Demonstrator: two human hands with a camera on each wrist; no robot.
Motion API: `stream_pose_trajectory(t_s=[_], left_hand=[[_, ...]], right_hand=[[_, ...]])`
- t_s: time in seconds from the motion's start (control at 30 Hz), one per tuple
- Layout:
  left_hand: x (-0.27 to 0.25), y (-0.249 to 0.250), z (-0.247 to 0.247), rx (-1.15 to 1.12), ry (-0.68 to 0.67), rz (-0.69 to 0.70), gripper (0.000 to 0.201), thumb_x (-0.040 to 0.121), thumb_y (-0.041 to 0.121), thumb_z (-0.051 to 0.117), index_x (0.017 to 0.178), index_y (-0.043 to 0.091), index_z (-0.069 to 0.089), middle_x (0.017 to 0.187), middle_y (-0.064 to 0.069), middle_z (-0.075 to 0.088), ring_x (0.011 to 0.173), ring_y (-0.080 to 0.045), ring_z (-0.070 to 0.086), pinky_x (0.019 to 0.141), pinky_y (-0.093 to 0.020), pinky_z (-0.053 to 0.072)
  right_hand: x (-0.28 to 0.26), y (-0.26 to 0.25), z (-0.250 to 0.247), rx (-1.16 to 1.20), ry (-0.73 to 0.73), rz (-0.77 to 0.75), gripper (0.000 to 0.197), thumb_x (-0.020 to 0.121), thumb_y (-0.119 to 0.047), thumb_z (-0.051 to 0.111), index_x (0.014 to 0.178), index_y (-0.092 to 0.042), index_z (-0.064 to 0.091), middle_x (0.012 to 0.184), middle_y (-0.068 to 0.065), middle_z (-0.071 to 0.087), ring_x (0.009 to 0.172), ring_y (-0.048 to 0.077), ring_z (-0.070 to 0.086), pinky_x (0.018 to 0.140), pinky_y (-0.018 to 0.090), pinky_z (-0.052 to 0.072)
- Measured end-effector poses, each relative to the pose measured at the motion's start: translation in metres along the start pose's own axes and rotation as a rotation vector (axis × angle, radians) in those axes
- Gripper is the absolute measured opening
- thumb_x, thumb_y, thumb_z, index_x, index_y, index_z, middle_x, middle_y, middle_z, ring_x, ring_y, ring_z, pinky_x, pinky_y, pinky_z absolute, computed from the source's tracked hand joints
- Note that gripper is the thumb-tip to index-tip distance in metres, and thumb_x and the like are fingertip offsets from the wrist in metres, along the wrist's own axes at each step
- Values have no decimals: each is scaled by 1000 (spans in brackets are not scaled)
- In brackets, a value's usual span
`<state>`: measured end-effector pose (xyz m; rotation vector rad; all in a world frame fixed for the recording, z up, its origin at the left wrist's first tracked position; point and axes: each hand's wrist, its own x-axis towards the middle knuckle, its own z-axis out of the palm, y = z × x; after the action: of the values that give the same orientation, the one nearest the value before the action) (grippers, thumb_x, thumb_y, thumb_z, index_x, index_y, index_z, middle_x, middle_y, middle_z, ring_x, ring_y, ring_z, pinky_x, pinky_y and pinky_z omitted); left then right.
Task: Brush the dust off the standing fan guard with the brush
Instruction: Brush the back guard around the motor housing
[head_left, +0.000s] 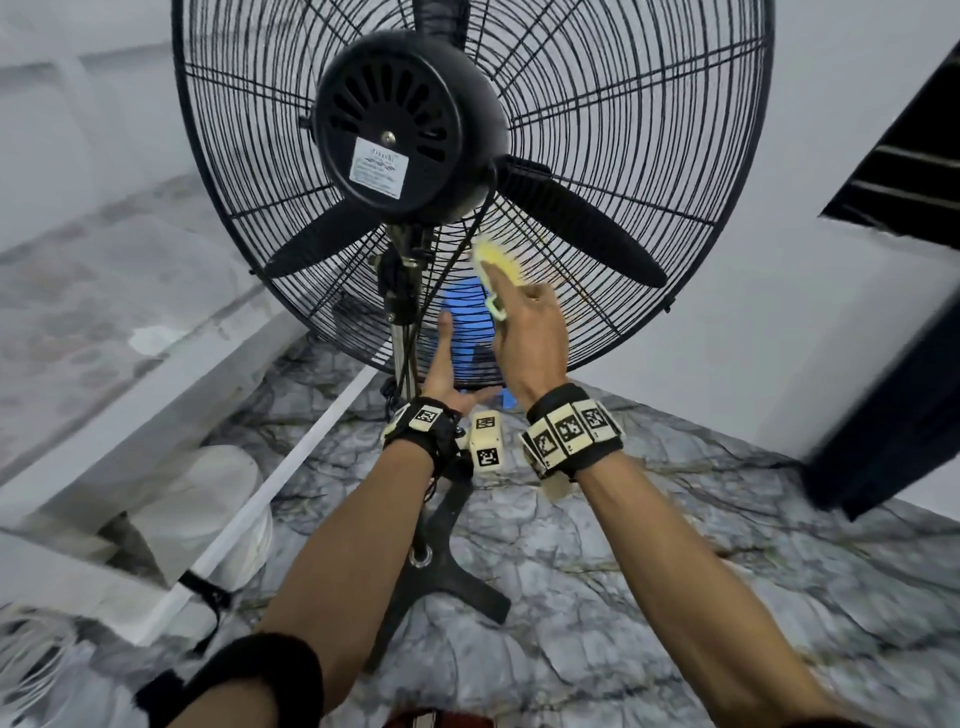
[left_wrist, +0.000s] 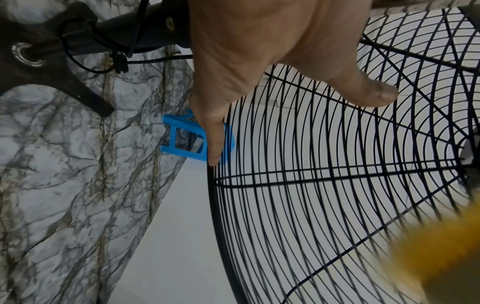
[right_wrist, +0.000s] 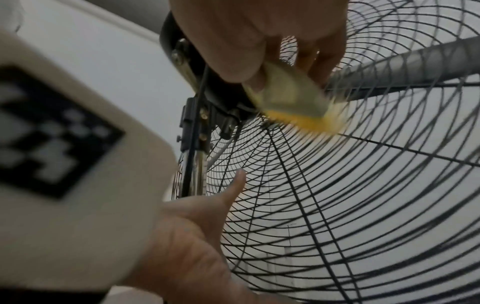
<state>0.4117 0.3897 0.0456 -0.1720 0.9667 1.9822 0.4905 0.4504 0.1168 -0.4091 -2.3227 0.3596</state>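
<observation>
Right hand (head_left: 530, 332) up close pinches the yellow brush (head_left: 498, 262), bristles on the black fan guard (head_left: 597, 130); left hand (head_left: 441, 364) is spread, fingers flat along the guard's lower rim.

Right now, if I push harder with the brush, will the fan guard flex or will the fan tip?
The guard is thin wire, so it would probably give a little under the brush. The fan looks top-heavy on a narrow pole, but its splayed base and the left hand at the rim likely stop tipping.

Fan guard (head_left: 597, 104) — thin black wire, matt; brush (head_left: 501, 260) of yellowish plastic; floor (head_left: 623, 571) — glossy veined marble.
</observation>
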Motion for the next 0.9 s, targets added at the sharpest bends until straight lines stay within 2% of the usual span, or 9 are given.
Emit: stream_pose_trajectory(t_s=[0.13, 0.23, 0.33, 0.43, 0.53, 0.6, 0.67, 0.77, 0.9], left_hand=[[2, -4, -2, 2, -13, 22, 69, 98, 70, 48, 108, 4, 66, 96, -24, 77, 104, -38, 64, 110, -60, 44], [6, -3, -8, -42, -50, -18, 79, 94, 78, 47, 127, 8, 68, 132, -22, 69, 130, -41, 58, 120, -63, 33], [15, -7, -8, -15, -18, -47, 78, 89, 77, 58, 121, 6, 67, 128, -26, 69, 121, -41, 62, 116, -62, 40], [19, -9, -10, 46, -56, 10, 73, 94, 74, 50, 114, 7, 68, 105, -22, 77, 110, -38, 66, 111, -58, 45], [21, -8, -15, 47, -114, -2, 92, 81, 82, 60, 140, 12, 61, 140, -18, 65, 129, -37, 62, 116, -62, 40], [41, -13, -26, 65, -118, -11, 112, 64, 85, 75, 147, 13, 56, 148, -18, 59, 135, -39, 57, 117, -64, 38], [19, -8, -12, 118, -94, -5, 110, 62, 84, 77, 142, 11, 59, 138, -20, 66, 131, -40, 60, 117, -64, 38], [23, -9, -13, 85, -77, 21, 76, 90, 75, 54, 117, 6, 65, 96, -20, 79, 108, -37, 66, 115, -59, 41], [32, -11, -26, 136, -79, 17, 106, 72, 84, 71, 150, 14, 54, 150, -19, 56, 139, -40, 53, 119, -66, 34]], right_hand=[[3, 5, -3, 67, 15, 80, 56, 92, 0, 62, 143, -20, 57, 108, 19, 64, 87, 20, 52, 66, 18, 38], [1, 2, -11, 43, 98, 120, 67, 81, 10, 66, 140, -19, 59, 109, 19, 62, 90, 26, 61, 67, 26, 49], [1, -7, -1, -19, -19, 15, 61, 82, 5, 69, 138, -16, 60, 96, 15, 68, 88, 28, 57, 62, 33, 52], [8, -6, -8, 30, -21, 49, 49, 92, -3, 60, 140, -15, 59, 88, 16, 66, 83, 25, 53, 63, 33, 46], [1, 2, -26, 31, 154, 125, 60, 84, 9, 64, 139, -13, 59, 100, 21, 67, 94, 33, 61, 69, 34, 51], [-7, 10, -26, -22, 168, 135, 66, 78, 13, 67, 138, -13, 60, 104, 23, 65, 96, 36, 62, 72, 40, 57], [-11, 14, -16, -32, 57, 89, 63, 80, 10, 67, 138, -13, 61, 98, 21, 63, 87, 32, 59, 70, 41, 57], [-10, 16, -8, 14, -161, 4, 50, 93, -2, 59, 141, -16, 59, 80, 9, 54, 73, 23, 46, 64, 39, 50], [-9, 21, -18, 80, 54, 102, 49, 92, -1, 60, 139, -15, 60, 88, 12, 61, 73, 18, 50, 62, 29, 46]])
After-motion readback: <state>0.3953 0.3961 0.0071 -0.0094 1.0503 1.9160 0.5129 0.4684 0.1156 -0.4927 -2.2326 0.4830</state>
